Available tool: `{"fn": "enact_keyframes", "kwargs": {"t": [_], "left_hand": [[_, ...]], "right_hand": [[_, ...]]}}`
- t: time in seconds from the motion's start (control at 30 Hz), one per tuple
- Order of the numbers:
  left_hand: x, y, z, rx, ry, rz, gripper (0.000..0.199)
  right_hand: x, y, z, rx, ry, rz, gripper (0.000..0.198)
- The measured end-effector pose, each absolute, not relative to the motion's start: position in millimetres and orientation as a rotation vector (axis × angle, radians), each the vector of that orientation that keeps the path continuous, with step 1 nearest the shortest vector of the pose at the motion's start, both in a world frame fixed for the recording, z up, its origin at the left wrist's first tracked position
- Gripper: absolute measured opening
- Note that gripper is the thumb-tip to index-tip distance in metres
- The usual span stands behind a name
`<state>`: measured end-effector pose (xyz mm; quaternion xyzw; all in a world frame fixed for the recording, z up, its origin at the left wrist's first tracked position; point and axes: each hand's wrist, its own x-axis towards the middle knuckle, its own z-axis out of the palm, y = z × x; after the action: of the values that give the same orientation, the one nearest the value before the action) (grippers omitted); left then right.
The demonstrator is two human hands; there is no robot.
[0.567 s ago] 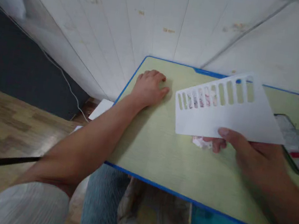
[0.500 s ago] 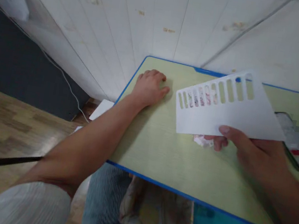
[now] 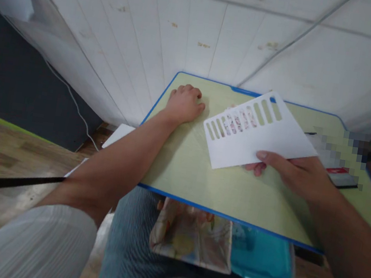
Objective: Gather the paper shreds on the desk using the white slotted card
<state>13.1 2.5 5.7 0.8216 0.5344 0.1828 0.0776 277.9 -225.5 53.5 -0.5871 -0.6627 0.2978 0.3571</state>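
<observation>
My right hand (image 3: 301,172) grips a stiff white card (image 3: 240,147) by its near edge, thumb on top and fingers underneath. A row of rounded slots runs along the card's far side. Through the middle slots shows a pinkish patterned piece (image 3: 237,122), mostly hidden beneath the card; I cannot tell what it is or whether it touches. The card is held tilted above the pale green tabletop (image 3: 199,187). At the table's far left corner, my left hand (image 3: 184,104) lies on the surface, fingers loosely bent and thumb apart, with nothing in it.
A blue rim (image 3: 193,204) borders the table, which stands against a white panelled wall (image 3: 202,25). A partly blurred flat dark-edged item (image 3: 343,179) lies at the right. Below the near edge are a patterned fabric container (image 3: 190,246) and a turquoise plastic box (image 3: 261,257).
The camera view has shifted, and the slotted card appears farther left. The pinkish patch that showed below the card's near edge is now out of sight there. My left hand stays put.
</observation>
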Motion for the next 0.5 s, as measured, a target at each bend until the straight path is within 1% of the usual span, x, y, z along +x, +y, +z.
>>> {"fn": "enact_keyframes", "kwargs": {"t": [0.1,0.3,0.5], "left_hand": [[13,-8,9,2.456,1.643,0.549,0.046],[19,-20,18,2.418,1.707,0.435,0.047],[22,-8,12,2.348,1.72,0.55,0.051]], "right_hand": [[277,-223,54,-1.473,-1.733,0.842,0.07],[280,-240,43,-1.486,-1.738,0.805,0.059],[275,-282,24,-1.562,-1.476,0.792,0.053]]}}
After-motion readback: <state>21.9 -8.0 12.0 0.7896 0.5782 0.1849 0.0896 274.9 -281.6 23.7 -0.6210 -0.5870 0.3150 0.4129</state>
